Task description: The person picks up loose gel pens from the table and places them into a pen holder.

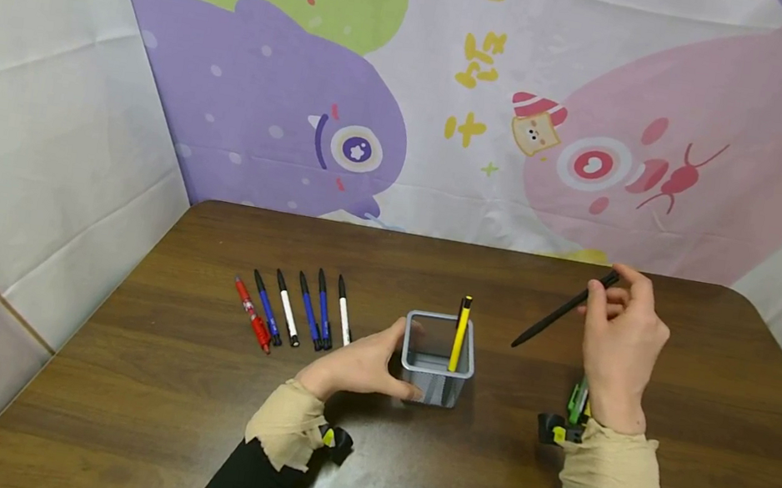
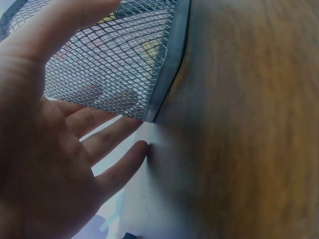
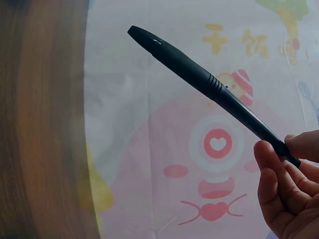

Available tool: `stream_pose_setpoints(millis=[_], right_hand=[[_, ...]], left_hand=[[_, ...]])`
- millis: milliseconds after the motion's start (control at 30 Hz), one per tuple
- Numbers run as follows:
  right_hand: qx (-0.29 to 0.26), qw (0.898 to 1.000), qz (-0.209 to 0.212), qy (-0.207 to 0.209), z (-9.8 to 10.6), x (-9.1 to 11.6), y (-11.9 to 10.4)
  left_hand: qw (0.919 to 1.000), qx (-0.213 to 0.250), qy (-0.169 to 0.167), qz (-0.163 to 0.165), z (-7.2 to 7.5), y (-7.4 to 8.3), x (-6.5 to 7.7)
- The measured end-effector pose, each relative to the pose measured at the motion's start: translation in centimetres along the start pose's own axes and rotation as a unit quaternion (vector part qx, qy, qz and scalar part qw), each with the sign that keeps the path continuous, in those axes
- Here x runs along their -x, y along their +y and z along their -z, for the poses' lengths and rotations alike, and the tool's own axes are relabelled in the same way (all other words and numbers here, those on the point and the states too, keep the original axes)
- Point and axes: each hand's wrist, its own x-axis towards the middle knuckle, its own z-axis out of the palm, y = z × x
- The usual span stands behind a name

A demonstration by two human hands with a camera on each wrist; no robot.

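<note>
A square grey wire-mesh pen holder (image 1: 435,386) stands upright on the table, and a yellow pen (image 1: 458,340) with a black end leans inside it. My left hand (image 1: 365,364) holds the holder from its left, thumb along the near side and fingers round the far side; the left wrist view shows the mesh (image 2: 114,59) between them. Up to the right, my right hand (image 1: 621,337) pinches a black pen (image 1: 563,312) near one end between thumb and fingers. The pen's other end slants down toward the holder, apart from it. In the right wrist view the whole black pen (image 3: 199,82) shows.
Left of the holder lies a row of pens: a red pen (image 1: 252,314), several blue pens (image 1: 267,307) and white pens (image 1: 287,307). A green pen (image 1: 576,401) lies partly hidden under my right wrist. A cartoon cloth (image 1: 430,182) hangs behind the wooden table (image 1: 132,399).
</note>
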Motion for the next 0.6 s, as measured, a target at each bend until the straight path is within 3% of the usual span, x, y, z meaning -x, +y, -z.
stream_pose_setpoints(millis=[600], right_hand=[[-0.050, 0.998, 0.011, 0.040, 0.5, -0.1, -1.5]], left_hand=[[0.9999, 0.002, 0.006, -0.016, -0.1, 0.0, 0.1]])
